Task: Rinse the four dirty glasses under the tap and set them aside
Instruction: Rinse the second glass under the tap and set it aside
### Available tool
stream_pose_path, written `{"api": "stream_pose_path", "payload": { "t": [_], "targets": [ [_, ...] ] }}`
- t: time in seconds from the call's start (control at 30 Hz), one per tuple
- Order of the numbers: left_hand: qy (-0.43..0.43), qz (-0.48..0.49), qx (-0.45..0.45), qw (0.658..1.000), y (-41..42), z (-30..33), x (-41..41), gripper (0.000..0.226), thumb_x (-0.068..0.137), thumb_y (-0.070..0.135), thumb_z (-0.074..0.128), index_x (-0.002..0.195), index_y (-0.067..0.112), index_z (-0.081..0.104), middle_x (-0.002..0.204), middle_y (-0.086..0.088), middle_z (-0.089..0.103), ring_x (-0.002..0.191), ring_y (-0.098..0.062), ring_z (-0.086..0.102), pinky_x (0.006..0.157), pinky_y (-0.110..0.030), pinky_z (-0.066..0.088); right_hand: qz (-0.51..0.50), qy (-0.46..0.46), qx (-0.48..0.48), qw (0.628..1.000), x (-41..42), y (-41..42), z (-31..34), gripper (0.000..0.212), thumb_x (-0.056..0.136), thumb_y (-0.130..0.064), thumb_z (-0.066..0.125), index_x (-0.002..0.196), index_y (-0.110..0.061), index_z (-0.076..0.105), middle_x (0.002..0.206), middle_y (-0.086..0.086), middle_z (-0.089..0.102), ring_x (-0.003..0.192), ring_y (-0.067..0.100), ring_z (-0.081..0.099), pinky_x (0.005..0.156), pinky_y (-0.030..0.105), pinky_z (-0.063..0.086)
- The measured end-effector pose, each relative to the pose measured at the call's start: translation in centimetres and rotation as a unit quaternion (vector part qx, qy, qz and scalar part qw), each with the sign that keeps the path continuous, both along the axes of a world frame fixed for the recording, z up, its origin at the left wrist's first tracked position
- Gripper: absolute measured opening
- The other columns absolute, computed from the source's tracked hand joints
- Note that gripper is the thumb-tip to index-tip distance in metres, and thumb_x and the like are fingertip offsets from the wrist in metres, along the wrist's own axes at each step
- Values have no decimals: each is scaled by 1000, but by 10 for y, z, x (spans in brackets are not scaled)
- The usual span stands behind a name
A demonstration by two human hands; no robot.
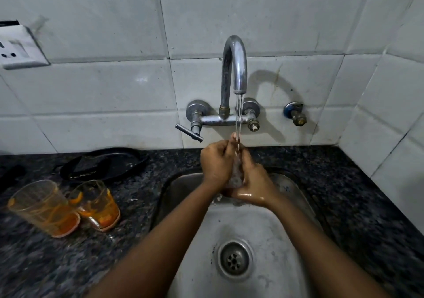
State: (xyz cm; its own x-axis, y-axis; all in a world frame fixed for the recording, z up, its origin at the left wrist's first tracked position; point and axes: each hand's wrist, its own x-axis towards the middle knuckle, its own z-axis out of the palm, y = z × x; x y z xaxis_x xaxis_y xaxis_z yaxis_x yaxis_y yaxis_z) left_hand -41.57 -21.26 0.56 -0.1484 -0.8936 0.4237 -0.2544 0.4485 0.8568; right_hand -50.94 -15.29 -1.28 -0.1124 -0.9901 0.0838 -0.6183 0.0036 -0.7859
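Two hands close round one clear glass [236, 173] under the running stream. The left hand [215, 164] wraps it from the left, fingers curled and pressed together near the rim, one fingertip lifted up into the water. The right hand [252, 187] cups it from the right and below, fingers curved tight against the wall, skin shining wet. The glass sits over the back edge of the sink [286, 240], almost hidden between the palms, so its exact tilt cannot be told.

It will likely handle as light, rigid, brittle and slick when wet; a grip round the body, with a palm under the base, looks safer than a pinch at the thin rim.

Water [238, 114] falls in a narrow rope from the curved chrome tap [234, 63], fixed to glossy white wall tiles. The steel basin is dull and scuffed, with a round slotted drain [234, 261] at its front. On the speckled dark stone counter [358, 206], well apart toward the left edge, two tapered glasses [66, 208] stand touching, streaked with orange residue. Behind them lies a flat black pan [103, 162].
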Motion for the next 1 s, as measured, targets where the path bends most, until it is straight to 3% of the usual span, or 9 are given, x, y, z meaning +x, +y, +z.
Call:
{"api": "stream_pose_path", "payload": {
  "t": [0.1,0.2,0.37,0.5,0.6,0.7,0.8,0.9,1.0],
  "targets": [
    [153,-93,127,976,2,0,9,51,92,32,52,45,16,44,36,6,41,31,-4,34,38,-17,33,59,-340,144,927,-15,5,-4,94,54,-17,84,136,-14,36,122,16,60,101,32,65,79,47,56],
    [185,-111,162,963,4,0,14,51,95,32,47,49,9,47,32,4,43,29,-5,37,36,-16,34,90,-396,186,895,-18,5,-6,77,58,-10,80,127,-4,45,116,25,61,90,35,67,67,41,57],
    [258,-30,194,946,-10,16,25,46,95,38,41,58,13,52,49,2,54,43,-7,46,48,-17,41,65,-259,32,963,-12,-4,-12,72,61,14,73,121,-16,47,116,2,58,108,19,58,74,21,55],
    [106,35,278,954,-40,5,47,39,86,49,55,68,15,53,65,-2,54,56,-14,46,53,-26,37,2,-203,-14,979,-5,-11,-11,78,56,12,78,121,-19,48,119,-1,53,113,22,54,79,30,55],
    [3,20,308,951,-58,0,55,49,79,57,59,87,8,60,76,-9,61,63,-19,55,57,-27,44,20,1,29,999,-10,-17,15,78,52,-4,84,119,-24,49,117,-1,53,109,22,54,88,38,52],
    [-36,75,235,968,-71,4,51,56,77,57,61,103,8,56,98,-15,68,91,-31,64,83,-43,54,53,242,121,961,-9,-23,39,77,54,-20,85,119,-27,45,114,-1,54,101,21,55,86,43,52],
    [-77,84,205,972,-75,5,46,49,79,51,61,99,7,53,97,-18,69,92,-37,65,80,-49,55,93,378,156,908,-2,-28,49,71,56,-27,84,115,-28,42,113,2,55,98,21,54,83,42,52],
    [-132,91,170,972,-67,8,48,48,82,52,58,103,9,50,97,-16,69,92,-36,65,79,-46,55,110,422,158,886,4,-32,50,68,57,-32,83,114,-27,47,116,2,55,104,21,52,85,42,49],
    [-285,144,73,945,-61,15,48,46,87,45,54,115,8,47,106,-16,66,99,-35,62,76,-40,48,97,370,139,913,8,-33,48,66,58,-36,83,115,-22,53,117,1,53,105,19,51,87,37,48]
  ]
}}
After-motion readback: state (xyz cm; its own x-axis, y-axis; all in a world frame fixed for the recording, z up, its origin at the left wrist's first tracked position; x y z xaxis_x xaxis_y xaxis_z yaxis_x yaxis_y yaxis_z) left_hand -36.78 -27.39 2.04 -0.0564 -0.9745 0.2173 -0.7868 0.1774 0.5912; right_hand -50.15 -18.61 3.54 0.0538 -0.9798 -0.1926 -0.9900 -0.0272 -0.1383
